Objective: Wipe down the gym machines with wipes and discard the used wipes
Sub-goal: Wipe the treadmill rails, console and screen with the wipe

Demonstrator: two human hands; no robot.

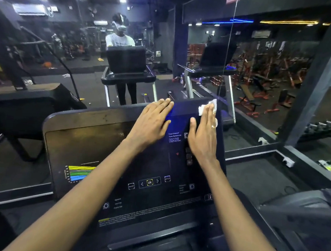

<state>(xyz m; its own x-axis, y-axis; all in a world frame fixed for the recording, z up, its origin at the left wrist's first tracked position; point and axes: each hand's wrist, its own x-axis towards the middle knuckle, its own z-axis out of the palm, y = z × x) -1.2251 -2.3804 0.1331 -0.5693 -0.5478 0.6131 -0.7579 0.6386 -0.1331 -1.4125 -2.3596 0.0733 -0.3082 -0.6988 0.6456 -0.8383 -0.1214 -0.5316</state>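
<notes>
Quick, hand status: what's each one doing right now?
Left hand: open, flat on the console, holding nothing.
Right hand: open, straight fingers pressing the wipe onto the console.

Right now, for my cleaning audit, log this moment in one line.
right hand: presses wipe flat on treadmill console | left hand: flat on console top | stage: wiping

Left hand (pixel 150 122) lies flat at 12 o'clock on the dark, flat treadmill console panel (pixel 102 139). Right hand (pixel 202 135), just beside it at 1 o'clock, lies on the white crumpled wipe (pixel 204 108). Large wall mirror (pixel 77 46) stands behind the panel; a low rack of dumbbells (pixel 326 128) lies at 3 o'clock.
</notes>
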